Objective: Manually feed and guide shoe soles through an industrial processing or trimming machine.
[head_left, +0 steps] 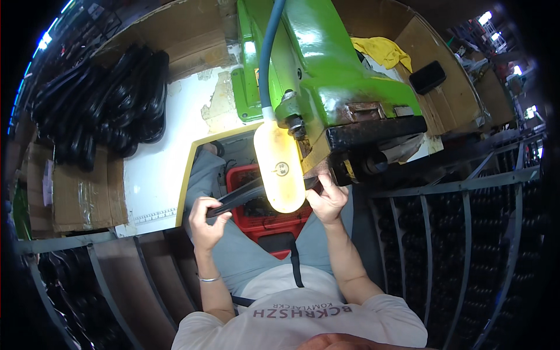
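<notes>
A thin black shoe sole (242,196) spans the gap between my hands, seen nearly edge-on. My left hand (205,224) pinches its left end between thumb and fingers. Closed on its right end is my right hand (328,199), close beneath the head of the green machine (361,93). A glowing oval lamp (281,169) on a blue cable hangs in front and hides the middle of the sole. Where the sole meets the machine cannot be made out.
A pile of black soles (105,102) lies on the white table (151,175) at the left, by cardboard. Between my legs stands a red basket (238,175). Metal racks (426,233) flank me. A yellow cloth (385,52) and a black phone-like object (427,77) lie far right.
</notes>
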